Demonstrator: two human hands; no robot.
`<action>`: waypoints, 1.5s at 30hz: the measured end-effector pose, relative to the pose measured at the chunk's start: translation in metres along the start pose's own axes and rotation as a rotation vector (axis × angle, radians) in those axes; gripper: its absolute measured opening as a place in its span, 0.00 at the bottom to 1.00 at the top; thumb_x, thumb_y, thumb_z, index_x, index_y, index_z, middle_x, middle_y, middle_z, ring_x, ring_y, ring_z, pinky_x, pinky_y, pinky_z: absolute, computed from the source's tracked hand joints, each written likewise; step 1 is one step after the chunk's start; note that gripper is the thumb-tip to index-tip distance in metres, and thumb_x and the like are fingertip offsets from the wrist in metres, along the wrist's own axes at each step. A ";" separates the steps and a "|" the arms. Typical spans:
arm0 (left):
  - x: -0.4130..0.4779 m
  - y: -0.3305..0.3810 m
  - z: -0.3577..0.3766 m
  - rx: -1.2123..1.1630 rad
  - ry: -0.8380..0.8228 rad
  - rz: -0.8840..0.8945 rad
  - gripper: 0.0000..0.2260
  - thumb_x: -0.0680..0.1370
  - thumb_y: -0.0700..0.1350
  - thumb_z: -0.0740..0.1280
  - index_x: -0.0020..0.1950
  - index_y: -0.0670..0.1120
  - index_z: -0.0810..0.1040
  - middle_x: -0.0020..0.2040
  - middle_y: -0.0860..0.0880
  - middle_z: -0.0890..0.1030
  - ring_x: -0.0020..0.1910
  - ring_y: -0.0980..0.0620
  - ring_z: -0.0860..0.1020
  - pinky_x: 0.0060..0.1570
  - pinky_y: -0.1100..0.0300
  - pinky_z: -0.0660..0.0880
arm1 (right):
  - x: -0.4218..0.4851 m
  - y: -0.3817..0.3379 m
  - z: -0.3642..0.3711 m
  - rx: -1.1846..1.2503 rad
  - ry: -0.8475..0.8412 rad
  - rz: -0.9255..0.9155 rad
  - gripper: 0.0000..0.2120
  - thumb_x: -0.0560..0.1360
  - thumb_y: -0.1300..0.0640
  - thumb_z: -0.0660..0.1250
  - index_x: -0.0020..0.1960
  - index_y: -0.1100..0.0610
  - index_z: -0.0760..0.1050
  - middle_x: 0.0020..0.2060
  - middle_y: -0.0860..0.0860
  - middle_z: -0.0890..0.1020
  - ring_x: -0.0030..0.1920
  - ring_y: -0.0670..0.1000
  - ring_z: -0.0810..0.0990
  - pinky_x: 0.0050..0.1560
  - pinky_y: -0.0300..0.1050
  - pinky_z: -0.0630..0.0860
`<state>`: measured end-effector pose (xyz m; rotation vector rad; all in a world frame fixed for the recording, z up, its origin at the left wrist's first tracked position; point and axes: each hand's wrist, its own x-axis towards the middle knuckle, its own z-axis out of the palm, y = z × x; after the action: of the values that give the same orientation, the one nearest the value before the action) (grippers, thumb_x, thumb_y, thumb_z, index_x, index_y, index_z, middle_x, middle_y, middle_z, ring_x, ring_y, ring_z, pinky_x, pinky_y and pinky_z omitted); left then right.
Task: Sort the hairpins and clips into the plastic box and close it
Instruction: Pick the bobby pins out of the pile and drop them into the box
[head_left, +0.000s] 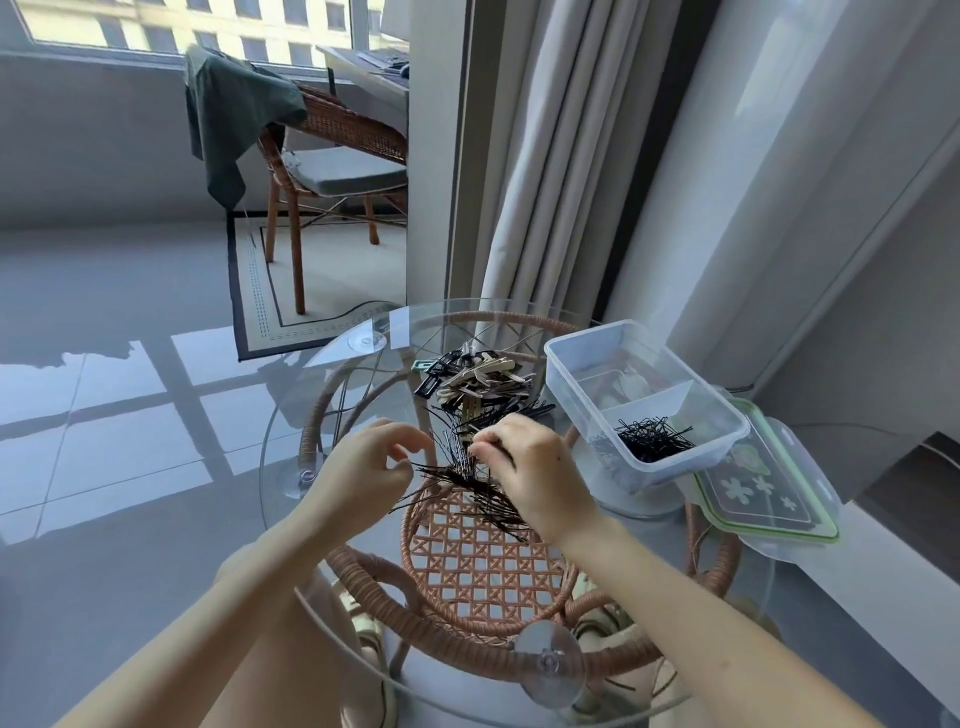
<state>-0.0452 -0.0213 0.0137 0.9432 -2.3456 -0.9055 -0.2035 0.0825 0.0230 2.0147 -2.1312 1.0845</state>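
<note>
I judge I'm mid-sort, gathering thin black wire hairpins (457, 480) from the loose pile on the round glass tabletop (291, 415). My right hand (535, 475) pinches what looks like a small bunch of pins, though blur hides how many; my left hand (363, 470) hovers half-curled and empty at nine o'clock of the pile. Next, carry the bunch toward two o'clock into the clear plastic divided box (644, 400), whose near compartment already holds pins.
</note>
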 end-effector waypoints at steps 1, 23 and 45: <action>0.001 0.001 0.000 0.019 -0.013 0.001 0.13 0.73 0.35 0.64 0.51 0.52 0.79 0.51 0.52 0.79 0.47 0.58 0.76 0.50 0.61 0.75 | 0.003 0.000 -0.006 0.080 0.011 0.082 0.06 0.74 0.59 0.67 0.45 0.61 0.80 0.38 0.52 0.82 0.38 0.44 0.78 0.42 0.36 0.75; 0.010 0.036 0.053 0.579 -0.336 0.078 0.45 0.59 0.74 0.64 0.72 0.59 0.54 0.73 0.46 0.60 0.69 0.44 0.61 0.65 0.46 0.66 | 0.031 0.097 -0.147 0.333 -0.384 1.006 0.08 0.73 0.59 0.69 0.45 0.66 0.76 0.36 0.59 0.78 0.29 0.50 0.81 0.27 0.38 0.79; 0.052 0.033 0.044 0.598 -0.516 0.401 0.20 0.73 0.54 0.66 0.64 0.52 0.72 0.48 0.47 0.71 0.44 0.51 0.69 0.41 0.60 0.66 | -0.041 0.004 -0.034 -0.350 -0.492 0.307 0.34 0.68 0.35 0.64 0.67 0.53 0.63 0.58 0.52 0.71 0.59 0.53 0.70 0.57 0.49 0.69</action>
<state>-0.1208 -0.0234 0.0157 0.4116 -3.1887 -0.2974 -0.2150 0.1348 0.0287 1.9715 -2.6896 0.1876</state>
